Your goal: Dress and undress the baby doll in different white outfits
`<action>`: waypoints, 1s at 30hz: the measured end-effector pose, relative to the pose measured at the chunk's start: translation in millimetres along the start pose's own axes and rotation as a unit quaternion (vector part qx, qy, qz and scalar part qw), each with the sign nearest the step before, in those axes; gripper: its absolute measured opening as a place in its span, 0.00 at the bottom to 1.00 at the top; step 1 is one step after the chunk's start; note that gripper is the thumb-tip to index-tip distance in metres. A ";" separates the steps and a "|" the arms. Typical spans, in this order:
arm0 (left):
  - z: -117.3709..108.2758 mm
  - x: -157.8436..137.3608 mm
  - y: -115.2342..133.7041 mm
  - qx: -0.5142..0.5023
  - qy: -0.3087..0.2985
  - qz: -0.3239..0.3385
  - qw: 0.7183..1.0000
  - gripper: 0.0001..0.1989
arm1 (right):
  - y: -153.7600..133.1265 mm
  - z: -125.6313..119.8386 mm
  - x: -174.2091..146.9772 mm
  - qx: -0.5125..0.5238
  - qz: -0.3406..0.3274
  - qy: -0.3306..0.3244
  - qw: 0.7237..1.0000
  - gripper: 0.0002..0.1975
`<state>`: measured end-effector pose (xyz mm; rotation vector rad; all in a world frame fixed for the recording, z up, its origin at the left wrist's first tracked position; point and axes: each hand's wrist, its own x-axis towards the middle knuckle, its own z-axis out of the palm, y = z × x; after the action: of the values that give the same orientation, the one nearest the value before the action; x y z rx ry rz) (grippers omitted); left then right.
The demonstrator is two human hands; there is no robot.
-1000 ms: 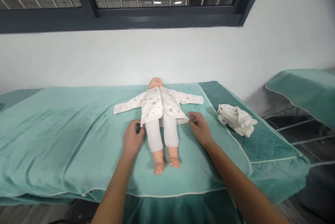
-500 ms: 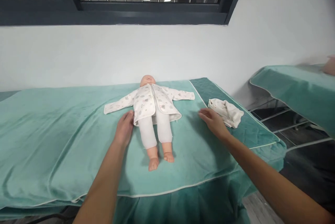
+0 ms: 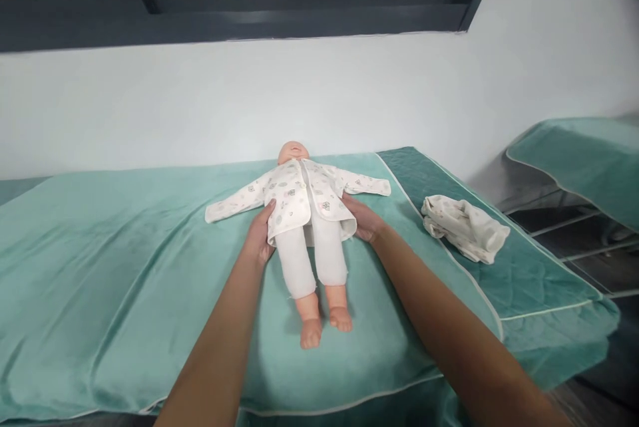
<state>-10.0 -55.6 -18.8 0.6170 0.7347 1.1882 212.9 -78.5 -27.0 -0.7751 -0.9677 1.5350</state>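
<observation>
A baby doll [image 3: 315, 251] lies on its back on the green-covered bed, its head toward the wall and its bare feet toward me. It wears a white patterned jacket [image 3: 289, 199] with the sleeves spread to both sides, and its legs are white. My left hand [image 3: 261, 231] holds the doll's side at the jacket's lower left, thumb on top and the other fingers partly hidden. On the opposite side, my right hand [image 3: 362, 217] grips it below the right sleeve, the fingertips hidden behind the jacket. A crumpled white patterned garment [image 3: 465, 227] lies to the right, apart from my hands.
The bed's green cover [image 3: 124, 267] has a few creases at the left. A quilted darker green strip [image 3: 544, 284] runs along the right end. Behind are a white wall [image 3: 249, 101] and a barred window. Another green-covered bed [image 3: 589, 154] stands at the right.
My right hand has moved left from near the crumpled garment to the doll's side. My left hand has closed on the other side. The view has shifted slightly.
</observation>
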 end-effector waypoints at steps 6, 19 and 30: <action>9.0 23.1 1.4 0.015 -0.005 0.016 1.000 0.21 | 2.3 -5.2 9.3 0.029 -0.017 -0.002 0.999 0.23; -0.2 15.9 -1.9 0.000 -0.029 0.086 0.996 0.21 | 0.9 -15.0 -13.9 -0.310 -0.119 0.176 0.927 0.22; -32.4 -70.6 -8.3 0.332 0.078 0.181 0.922 0.17 | -84.4 -125.5 -171.5 -0.831 0.009 0.291 0.474 0.18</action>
<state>-44.5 -124.4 -32.6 1.2753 1.2140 1.3322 391.1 -221.1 -12.7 -2.3795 -1.6808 -0.3616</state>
